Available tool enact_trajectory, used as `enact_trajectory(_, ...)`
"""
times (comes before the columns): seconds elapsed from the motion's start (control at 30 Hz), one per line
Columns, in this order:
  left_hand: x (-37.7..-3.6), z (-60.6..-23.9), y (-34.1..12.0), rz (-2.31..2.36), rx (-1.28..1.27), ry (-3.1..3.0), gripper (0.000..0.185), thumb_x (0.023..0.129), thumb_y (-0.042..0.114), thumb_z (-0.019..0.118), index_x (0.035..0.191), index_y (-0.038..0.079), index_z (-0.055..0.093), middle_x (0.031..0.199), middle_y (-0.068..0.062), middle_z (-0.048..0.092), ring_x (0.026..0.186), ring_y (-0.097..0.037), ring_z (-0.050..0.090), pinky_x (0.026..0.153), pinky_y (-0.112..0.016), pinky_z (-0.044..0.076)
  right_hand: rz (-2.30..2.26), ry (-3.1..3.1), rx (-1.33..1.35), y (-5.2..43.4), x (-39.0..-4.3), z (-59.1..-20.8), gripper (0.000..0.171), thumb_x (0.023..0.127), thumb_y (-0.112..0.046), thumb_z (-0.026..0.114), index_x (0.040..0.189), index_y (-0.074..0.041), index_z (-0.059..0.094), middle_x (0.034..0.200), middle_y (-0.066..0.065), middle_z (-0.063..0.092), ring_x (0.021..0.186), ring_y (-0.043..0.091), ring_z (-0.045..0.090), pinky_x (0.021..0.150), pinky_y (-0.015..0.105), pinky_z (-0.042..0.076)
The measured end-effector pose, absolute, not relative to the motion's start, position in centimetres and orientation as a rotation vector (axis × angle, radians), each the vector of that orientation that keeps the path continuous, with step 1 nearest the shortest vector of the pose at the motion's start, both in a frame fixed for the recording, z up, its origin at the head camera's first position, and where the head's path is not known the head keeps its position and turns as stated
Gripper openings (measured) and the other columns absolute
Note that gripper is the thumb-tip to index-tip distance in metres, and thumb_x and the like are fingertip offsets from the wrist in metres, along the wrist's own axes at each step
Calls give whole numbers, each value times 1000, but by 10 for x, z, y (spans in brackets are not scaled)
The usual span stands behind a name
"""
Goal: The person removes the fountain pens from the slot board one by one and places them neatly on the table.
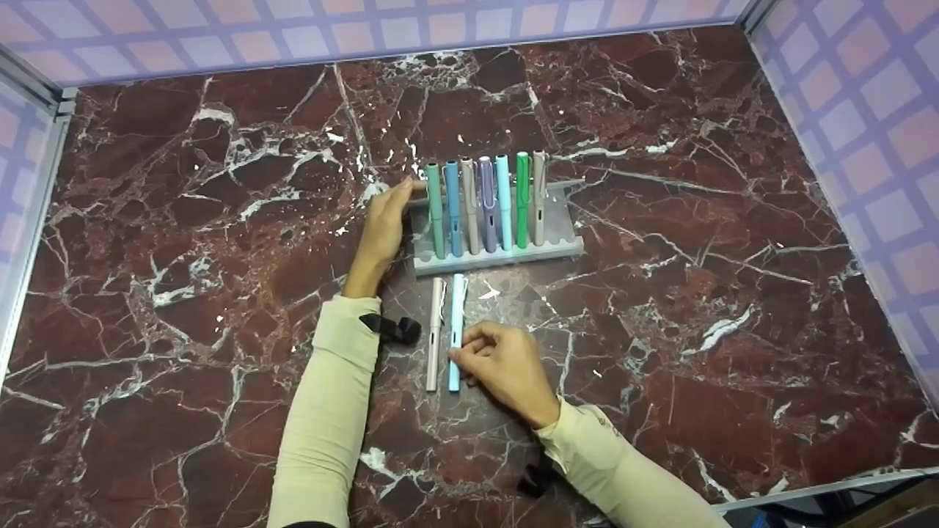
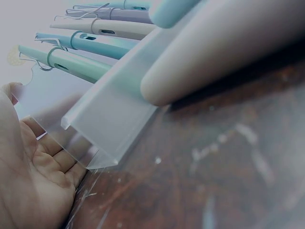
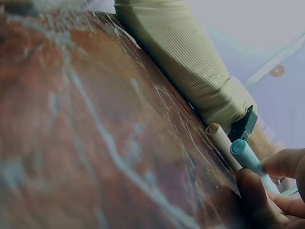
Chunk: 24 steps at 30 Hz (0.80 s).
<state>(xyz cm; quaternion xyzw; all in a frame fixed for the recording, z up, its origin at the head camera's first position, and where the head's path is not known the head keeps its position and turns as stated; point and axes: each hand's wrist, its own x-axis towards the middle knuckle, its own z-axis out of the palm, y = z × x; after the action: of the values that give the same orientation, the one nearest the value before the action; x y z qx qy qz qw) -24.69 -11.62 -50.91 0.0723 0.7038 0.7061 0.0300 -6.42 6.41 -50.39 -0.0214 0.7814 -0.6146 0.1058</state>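
Right now the right hand [image 1: 506, 370] pinches the light blue pen [image 1: 457, 330] lying lengthwise toward the pen rack [image 1: 565, 246], beige pen [image 1: 435, 334] just beside; left hand [image 1: 383, 231], fingers straight, steadies the rack's side.

Beige ribbed sleeves [image 1: 330, 411], blk wrist straps [image 1: 392, 328], bare hands.

Dark red marble tabletop [image 1: 660, 308] with white veins, enclosed by walls [image 1: 866, 95] of pink-and-lilac checks.
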Motion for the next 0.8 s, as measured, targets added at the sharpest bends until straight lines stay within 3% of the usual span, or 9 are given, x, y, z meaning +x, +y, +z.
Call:
enact_trajectory(0.03, -247, -509, -116, 2189, 224, 2158, 42, 108, 20, 35, 119, -5, 66, 96, -11, 72, 72, -8, 61, 70, -21, 54, -1805, 2296, -58, 64, -65, -504, 15, 83, -6, 79, 91, 3, 70, 76, 11, 71, 57, 23, 69, 50, 29, 59)
enact_trajectory(0.1, -247, -509, -116, 2235, 228, 2083, 42, 108, 20, 34, 118, -5, 66, 84, -10, 70, 58, -16, 58, 53, -24, 51, -1797, 2282, -46, 64, -66, -503, 15, 83, -5, 79, 90, 3, 70, 76, 11, 71, 57, 22, 69, 51, 30, 59)
enact_trajectory(0.2, -247, -509, -116, 2256, 242, 2041, 42, 108, 20, 34, 116, -5, 66, 78, -6, 68, 56, -16, 56, 50, -23, 49, -1787, 2267, -29, 64, -67, -503, 15, 82, -5, 79, 90, 3, 69, 75, 11, 71, 56, 20, 68, 51, 30, 59)
enact_trajectory(0.4, -247, -510, -116, 2227, 237, 2049, 43, 109, 23, 34, 118, -5, 65, 72, -8, 63, 54, -15, 53, 48, -22, 47, -1759, 2240, -12, 65, -69, -502, 16, 83, -8, 80, 89, 3, 69, 73, 9, 70, 54, 16, 67, 51, 31, 60)
enact_trajectory(0.8, -247, -511, -116, 2264, 266, 2040, 43, 109, 22, 34, 115, -4, 68, 77, -9, 67, 53, -15, 54, 48, -23, 48, -1736, 2208, -11, 66, -72, -501, 19, 84, -11, 80, 92, 3, 70, 73, 9, 70, 53, 14, 65, 52, 32, 60)
